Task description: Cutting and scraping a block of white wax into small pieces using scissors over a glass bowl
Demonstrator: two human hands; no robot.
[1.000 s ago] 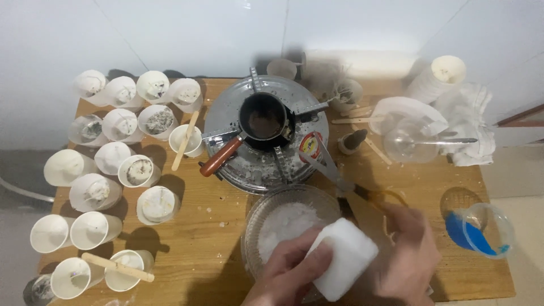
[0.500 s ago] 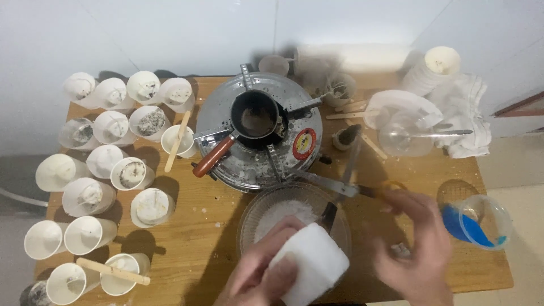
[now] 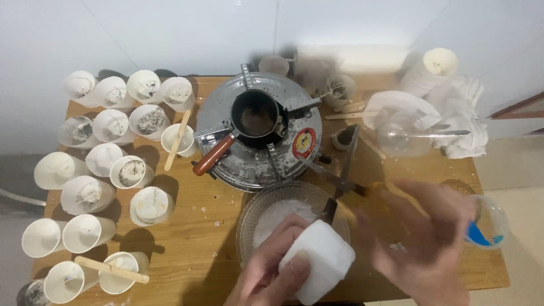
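Note:
My left hand (image 3: 263, 275) grips a white rounded block (image 3: 320, 260) at the bottom middle, just over the near rim of a glass bowl (image 3: 252, 212) that holds white flakes. My right hand (image 3: 425, 241) is blurred and hovers to the right of the block with its fingers spread, holding nothing. It is close to the handles of a pair of dark scissors (image 3: 341, 173), whose blades lie across the bowl's far rim.
A round metal stove (image 3: 226, 113) carries a small dark pot (image 3: 258, 116) with a brown handle (image 3: 214, 156). Several white paper cups (image 3: 85, 195), some with wooden sticks, fill the left of the wooden table (image 3: 187, 243). Cloths, a clear plastic container (image 3: 405, 133) and a blue-and-clear cup (image 3: 487, 226) sit at the right.
My right hand has come off the block and moved right, its fingers spread. My left hand has kept the block and shifted it slightly left and down.

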